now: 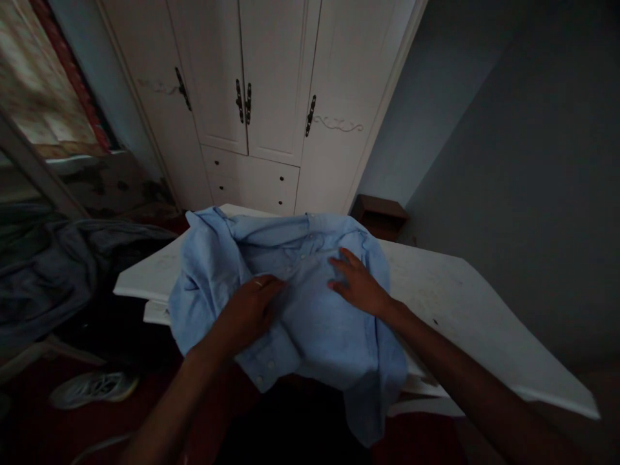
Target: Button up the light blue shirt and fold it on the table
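Your left hand [254, 310] is narrow: its curled fingers close on the front edge of the blue shirt [324, 323], which shows at the fingertips. A ring sits on one finger. Your right hand [356, 284] is wide, fingers spread over the shirt front, just beside the left; firm contact cannot be confirmed. The shirt lies across the white tabletop [436, 278], rumpled, with parts hanging over the near edge; two buttons show on the lower left hanging part. To your left, a shoe [94, 389] lies on the red floor [208, 420], and dark cloth [58, 271] lies in a heap. Beyond the tabletop stand a small brown cabinet [380, 210] and a white wardrobe [271, 77] with dark handles. A patterned curtain [43, 77] hangs at far left.
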Demonstrator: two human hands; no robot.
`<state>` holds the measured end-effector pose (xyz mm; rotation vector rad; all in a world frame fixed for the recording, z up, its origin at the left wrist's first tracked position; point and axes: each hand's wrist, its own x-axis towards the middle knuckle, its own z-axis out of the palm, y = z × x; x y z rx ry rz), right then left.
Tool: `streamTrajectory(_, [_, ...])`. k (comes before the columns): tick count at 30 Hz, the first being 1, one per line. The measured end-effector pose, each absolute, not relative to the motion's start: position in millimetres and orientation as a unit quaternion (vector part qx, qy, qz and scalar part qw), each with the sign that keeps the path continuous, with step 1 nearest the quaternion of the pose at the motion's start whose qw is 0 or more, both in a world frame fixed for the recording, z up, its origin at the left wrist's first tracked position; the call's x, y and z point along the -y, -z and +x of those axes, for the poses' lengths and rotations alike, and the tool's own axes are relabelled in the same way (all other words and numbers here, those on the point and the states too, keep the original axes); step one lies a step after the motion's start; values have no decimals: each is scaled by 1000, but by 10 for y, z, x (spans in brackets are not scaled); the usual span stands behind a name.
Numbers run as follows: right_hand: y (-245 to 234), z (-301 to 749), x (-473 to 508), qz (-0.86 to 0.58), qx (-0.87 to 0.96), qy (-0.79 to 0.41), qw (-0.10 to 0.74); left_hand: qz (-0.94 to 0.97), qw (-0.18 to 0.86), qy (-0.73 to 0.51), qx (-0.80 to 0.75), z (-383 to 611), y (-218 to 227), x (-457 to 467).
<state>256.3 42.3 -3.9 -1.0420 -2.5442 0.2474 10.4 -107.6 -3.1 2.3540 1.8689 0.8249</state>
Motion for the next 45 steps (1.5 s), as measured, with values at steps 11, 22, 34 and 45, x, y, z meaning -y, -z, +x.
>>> streamTrajectory(11, [236, 2765, -485, -313, 904, -140, 254, 712, -36, -159, -683, -669, -193, 1455])
streamTrajectory(22, [-91, 2927, -791, -366, 899, -6, 240, 642, -75, -72, -760, -974, -128, 1335])
streamTrajectory(34, [-275, 2561, -1136, -435, 894, 101, 45, 663, -41, -84, -743, -1152, -153, 1210])
streamTrajectory(45, [-437, 2392, -474, -390, 907, 52, 149, 646, -70, -168, -742, -720, -532, 1481])
